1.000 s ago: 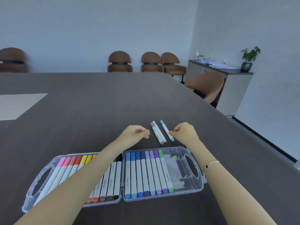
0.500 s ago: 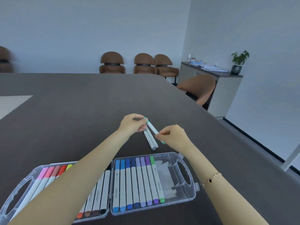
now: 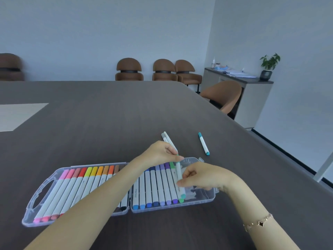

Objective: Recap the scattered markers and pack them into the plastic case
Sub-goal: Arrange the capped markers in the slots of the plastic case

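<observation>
A pale panel (image 3: 19, 115) is set into the dark wood-grain table (image 3: 108, 112) at far left. The clear plastic case (image 3: 36, 201) lies open, its left half holding warm-coloured markers (image 3: 79, 179), partly hidden by the left forearm. The left hand (image 3: 158, 153) pinches the top of a slim teal marker (image 3: 179, 170); the right hand (image 3: 203, 175) grips its barrel over the right half. Two grey markers (image 3: 166, 137) and a teal-capped marker (image 3: 203, 143) lie beyond the case.

The left forearm (image 3: 100, 192) hides perhaps several case (image 3: 28, 210) markers.
</observation>
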A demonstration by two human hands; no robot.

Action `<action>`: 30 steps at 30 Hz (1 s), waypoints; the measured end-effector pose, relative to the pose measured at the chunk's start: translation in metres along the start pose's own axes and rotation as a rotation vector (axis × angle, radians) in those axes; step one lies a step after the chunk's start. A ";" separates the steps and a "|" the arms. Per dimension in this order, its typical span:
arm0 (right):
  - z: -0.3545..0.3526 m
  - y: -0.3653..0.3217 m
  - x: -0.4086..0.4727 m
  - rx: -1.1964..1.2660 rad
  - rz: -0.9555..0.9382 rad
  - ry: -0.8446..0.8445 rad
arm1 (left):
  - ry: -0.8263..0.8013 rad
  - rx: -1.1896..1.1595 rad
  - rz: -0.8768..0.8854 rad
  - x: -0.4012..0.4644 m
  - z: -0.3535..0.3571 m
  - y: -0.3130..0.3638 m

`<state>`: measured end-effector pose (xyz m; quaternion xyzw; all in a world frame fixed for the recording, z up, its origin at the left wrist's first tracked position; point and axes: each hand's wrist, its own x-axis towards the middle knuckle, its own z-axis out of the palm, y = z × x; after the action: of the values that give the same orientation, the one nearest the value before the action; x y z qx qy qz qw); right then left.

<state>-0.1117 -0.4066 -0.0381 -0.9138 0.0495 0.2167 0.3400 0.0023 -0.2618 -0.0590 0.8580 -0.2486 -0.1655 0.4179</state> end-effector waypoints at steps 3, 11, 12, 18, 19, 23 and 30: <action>-0.003 0.004 0.000 -0.053 0.013 -0.022 | 0.057 0.002 0.021 -0.005 0.006 -0.005; 0.000 0.012 0.002 -0.059 -0.037 0.063 | 0.119 0.100 0.084 -0.005 0.018 -0.011; 0.000 0.013 0.003 -0.061 -0.038 0.065 | 0.123 0.103 0.091 -0.004 0.018 -0.012; 0.004 0.013 0.005 -0.084 -0.059 0.083 | 0.111 0.122 0.101 0.001 0.020 -0.020; 0.004 0.014 0.003 -0.083 -0.076 0.071 | 0.109 0.119 0.100 0.002 0.020 -0.020; -0.022 0.025 0.001 0.110 -0.113 0.276 | 0.084 0.086 0.128 0.002 0.017 -0.019; -0.072 0.061 0.085 -0.074 0.283 0.618 | 0.307 0.042 0.088 0.035 -0.009 -0.022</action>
<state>-0.0238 -0.4944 -0.0622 -0.9320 0.2684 -0.0237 0.2423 0.0417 -0.2641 -0.0738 0.8701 -0.2226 -0.0089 0.4396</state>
